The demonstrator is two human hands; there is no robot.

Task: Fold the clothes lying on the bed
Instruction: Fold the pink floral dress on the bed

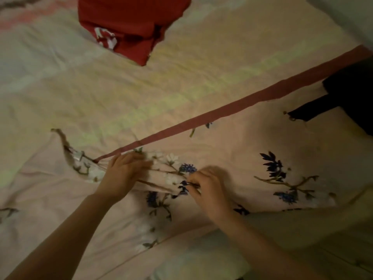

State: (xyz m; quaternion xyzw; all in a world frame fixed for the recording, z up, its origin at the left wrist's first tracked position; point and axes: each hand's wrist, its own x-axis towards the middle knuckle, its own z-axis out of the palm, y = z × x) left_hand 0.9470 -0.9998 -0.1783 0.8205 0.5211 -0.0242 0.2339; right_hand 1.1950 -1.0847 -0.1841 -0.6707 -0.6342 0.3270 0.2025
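A pale pink floral cloth [252, 150] with blue and white flowers and a dark red border band [232, 110] lies spread over the near part of the bed. My left hand [123, 174] presses with straight fingers on a raised fold of it near the band's left end. My right hand [207, 188] pinches the same fold at a dark blue flower, fingers curled. A red garment [129, 23] with a white print lies folded at the far middle of the bed. A black garment [347, 93] lies at the right edge.
The bed is covered by a pale, faintly checked sheet [121, 87] between the red garment and the floral cloth. A light pillow or bedding edge [191, 263] shows at the bottom centre.
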